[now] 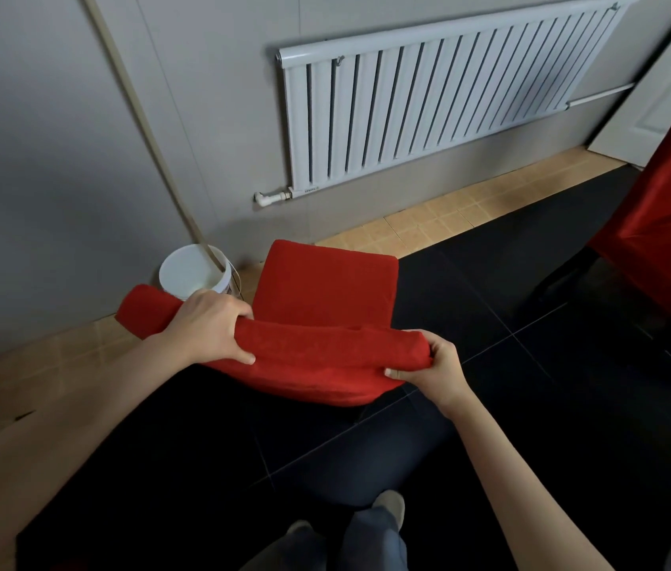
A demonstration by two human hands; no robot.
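A red fabric-covered chair [327,288] stands in front of me, seen from above and behind its backrest. My left hand [212,329] grips the top edge of the backrest near its left end, fingers curled over the red fabric. My right hand [434,370] pinches the right corner of the same top edge, thumb under and fingers over the cloth. The seat shows beyond the backrest. The chair's legs are hidden beneath it.
A white bucket [193,272] with a long pale stick [148,133] leaning in it stands by the grey wall. A white radiator [428,101] hangs on the wall. A second red chair [663,241] stands at right. Dark floor tiles [531,405] lie underfoot.
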